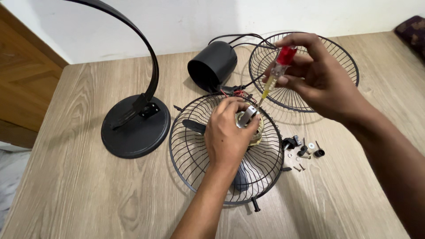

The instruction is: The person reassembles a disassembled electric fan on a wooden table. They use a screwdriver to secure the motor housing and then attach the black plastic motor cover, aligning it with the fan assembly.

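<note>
A small fan lies in pieces on a wooden table [79, 194]. My left hand [226, 135] grips the bare fan motor [249, 120], which sits in the middle of a black wire grille [195, 172]. Dark blades show beneath the grille. My right hand [316, 75] holds a screwdriver [278, 71] with a red and clear handle, shaft angled down toward the motor's top. Thin wires run from the motor to a black cylindrical motor cover [212, 65] lying on its side.
A second wire grille [345, 57] lies at the back right, partly under my right hand. A round black base with a curved arm [135, 126] stands at the left. Small screws, washers and black clips [303, 150] are scattered right of the near grille.
</note>
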